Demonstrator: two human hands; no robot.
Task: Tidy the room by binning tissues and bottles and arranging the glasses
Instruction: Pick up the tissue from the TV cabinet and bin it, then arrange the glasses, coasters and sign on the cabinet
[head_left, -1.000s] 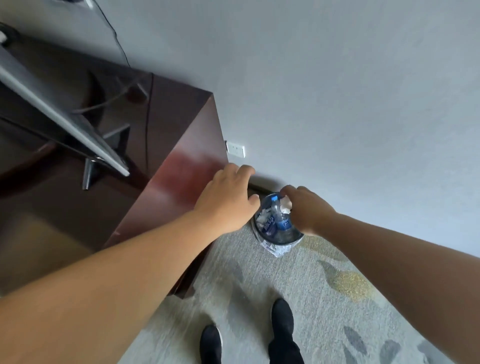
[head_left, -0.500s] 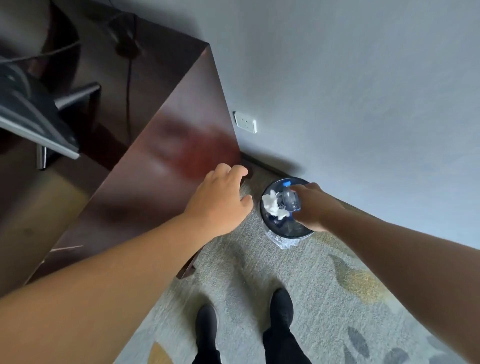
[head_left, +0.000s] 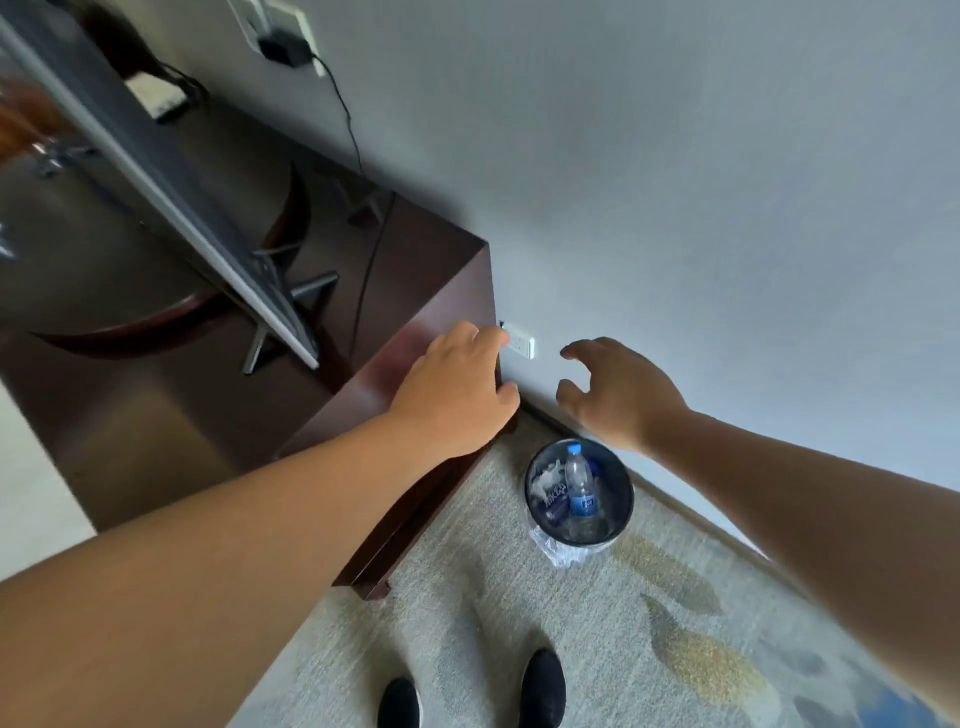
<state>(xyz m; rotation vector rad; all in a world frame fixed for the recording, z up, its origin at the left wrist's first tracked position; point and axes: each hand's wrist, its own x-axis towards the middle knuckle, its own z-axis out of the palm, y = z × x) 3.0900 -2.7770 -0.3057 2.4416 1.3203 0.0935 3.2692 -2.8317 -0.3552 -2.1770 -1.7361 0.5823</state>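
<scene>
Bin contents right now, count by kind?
Bottles: 2 (standing bottle; lying bottle to its left, only the label is clear)
Tissues: 1 (tissue wad)
Total: 3 visible in the bin. Anything underneath is hidden.

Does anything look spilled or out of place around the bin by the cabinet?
Nothing serious. The bottle and tissue sit inside the bin, and nothing shows spilled on the carpet beside it. Only the clear liner looks untidy, bunched against the bin's outside on the near side.
</scene>
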